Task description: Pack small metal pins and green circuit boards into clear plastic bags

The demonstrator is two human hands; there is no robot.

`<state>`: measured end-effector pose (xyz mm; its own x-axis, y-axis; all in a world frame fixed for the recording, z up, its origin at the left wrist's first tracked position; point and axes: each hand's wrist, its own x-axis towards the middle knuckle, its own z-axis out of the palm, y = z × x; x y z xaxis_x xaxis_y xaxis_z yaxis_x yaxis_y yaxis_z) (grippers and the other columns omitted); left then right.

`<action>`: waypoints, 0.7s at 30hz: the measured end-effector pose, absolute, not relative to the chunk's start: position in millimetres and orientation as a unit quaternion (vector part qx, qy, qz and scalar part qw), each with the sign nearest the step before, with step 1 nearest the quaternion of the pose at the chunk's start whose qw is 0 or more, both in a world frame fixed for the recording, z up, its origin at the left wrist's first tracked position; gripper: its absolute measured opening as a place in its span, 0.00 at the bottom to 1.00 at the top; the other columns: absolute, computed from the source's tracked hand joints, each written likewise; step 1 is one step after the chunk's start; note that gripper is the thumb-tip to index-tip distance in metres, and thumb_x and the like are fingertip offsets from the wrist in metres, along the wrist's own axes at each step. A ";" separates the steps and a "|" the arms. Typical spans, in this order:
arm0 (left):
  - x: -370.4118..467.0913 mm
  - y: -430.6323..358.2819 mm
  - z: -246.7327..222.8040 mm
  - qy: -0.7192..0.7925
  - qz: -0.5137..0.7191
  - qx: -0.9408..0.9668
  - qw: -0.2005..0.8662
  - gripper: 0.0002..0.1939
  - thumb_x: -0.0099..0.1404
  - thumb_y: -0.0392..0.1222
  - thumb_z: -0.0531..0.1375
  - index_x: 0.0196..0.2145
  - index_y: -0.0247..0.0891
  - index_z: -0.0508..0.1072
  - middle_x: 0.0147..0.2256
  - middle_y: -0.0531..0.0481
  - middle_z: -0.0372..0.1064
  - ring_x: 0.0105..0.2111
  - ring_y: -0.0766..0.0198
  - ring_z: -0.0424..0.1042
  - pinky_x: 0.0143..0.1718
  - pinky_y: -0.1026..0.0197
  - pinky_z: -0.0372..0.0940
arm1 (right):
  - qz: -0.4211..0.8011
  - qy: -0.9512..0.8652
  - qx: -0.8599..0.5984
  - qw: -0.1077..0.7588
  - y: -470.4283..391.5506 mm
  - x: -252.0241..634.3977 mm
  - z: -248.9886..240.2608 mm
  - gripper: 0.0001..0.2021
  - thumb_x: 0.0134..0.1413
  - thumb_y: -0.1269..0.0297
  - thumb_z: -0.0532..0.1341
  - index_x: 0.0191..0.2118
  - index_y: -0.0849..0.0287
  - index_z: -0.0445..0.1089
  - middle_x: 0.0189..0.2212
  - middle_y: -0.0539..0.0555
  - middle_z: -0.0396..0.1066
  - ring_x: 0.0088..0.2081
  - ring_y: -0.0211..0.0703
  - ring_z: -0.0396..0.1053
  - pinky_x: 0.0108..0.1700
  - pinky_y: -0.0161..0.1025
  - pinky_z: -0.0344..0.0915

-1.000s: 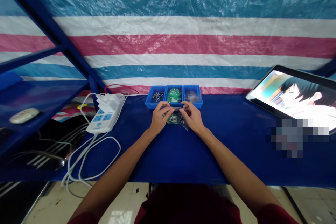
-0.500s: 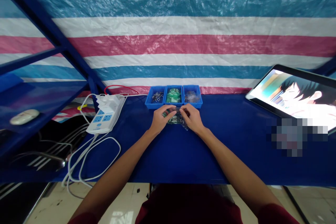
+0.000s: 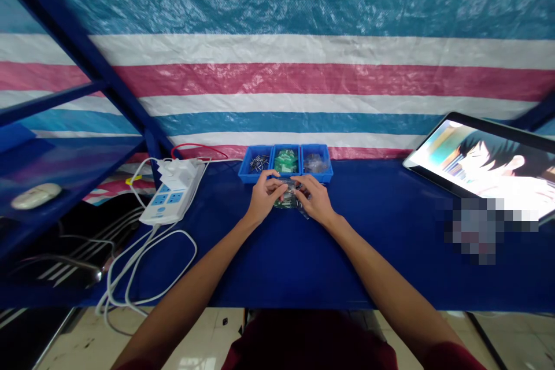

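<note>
Between my hands is a small clear plastic bag [image 3: 286, 202] with green and silvery contents, too small to name. My left hand [image 3: 263, 195] pinches its left side, thumb and fingers closed on the plastic. On the right side my right hand [image 3: 315, 198] grips the upper edge of the same bag, fingers bent. Just beyond my hands stand three joined blue bins. The left bin [image 3: 245, 176] holds loose metal pins or screws [image 3: 259, 163], the middle one green packets [image 3: 286, 161], the right one clear plastic bags [image 3: 315, 163].
A white power strip [image 3: 171, 199] with plugs and looped white cable [image 3: 193, 248] lies to the left. At the right a tablet [image 3: 485, 162] leans, with a pixelated patch before it. A white mouse [image 3: 37, 196] rests on the left shelf. Striped sheeting hangs behind the blue table [image 3: 286, 266].
My right fingers have shifted slightly along the bag's upper edge and extended a little. My left hand keeps its hold. The camera view has tilted a little upward.
</note>
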<state>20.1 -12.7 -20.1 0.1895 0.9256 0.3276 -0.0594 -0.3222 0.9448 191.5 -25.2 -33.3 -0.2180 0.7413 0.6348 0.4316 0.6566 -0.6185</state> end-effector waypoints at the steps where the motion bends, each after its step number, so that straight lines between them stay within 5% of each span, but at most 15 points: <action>1: 20.6 -13.2 -19.7 0.348 0.530 0.614 0.471 0.19 0.58 0.46 0.65 0.41 0.41 0.60 0.26 0.58 0.69 0.17 0.72 0.66 0.21 0.69 0.61 | 0.151 -0.766 -0.384 0.493 -25.1 191.6 -33.3 0.15 0.60 0.67 0.55 0.52 0.53 0.66 0.44 0.56 0.69 0.30 0.37 0.68 0.34 0.37 0.69; 8: 17.4 -15.0 -17.1 0.361 0.513 0.648 0.432 0.14 0.65 0.51 0.58 0.33 0.36 0.69 0.22 0.55 0.65 0.21 0.69 0.66 0.24 0.66 0.64 | 0.110 -0.774 -0.373 0.499 -24.7 191.4 -29.3 0.09 0.63 0.64 0.54 0.39 0.57 0.71 0.37 0.57 0.70 0.40 0.43 0.70 0.40 0.37 0.67; 14: 15.4 -11.9 -16.9 0.362 0.511 0.728 0.280 0.14 0.62 0.52 0.61 0.34 0.37 0.75 0.41 0.44 0.70 0.41 0.60 0.71 0.39 0.61 0.67 | 0.131 -0.757 -0.410 0.492 -25.5 190.3 -28.2 0.12 0.63 0.60 0.53 0.36 0.58 0.71 0.30 0.54 0.71 0.31 0.40 0.69 0.36 0.36 0.65; 21: 15.1 -10.7 -19.8 0.412 0.527 0.654 0.355 0.13 0.61 0.49 0.62 0.36 0.37 0.70 0.22 0.55 0.68 0.22 0.68 0.67 0.26 0.66 0.62 | 0.158 -0.757 -0.399 0.492 -27.4 191.4 -28.1 0.14 0.62 0.67 0.51 0.50 0.56 0.69 0.35 0.54 0.73 0.33 0.40 0.70 0.38 0.37 0.68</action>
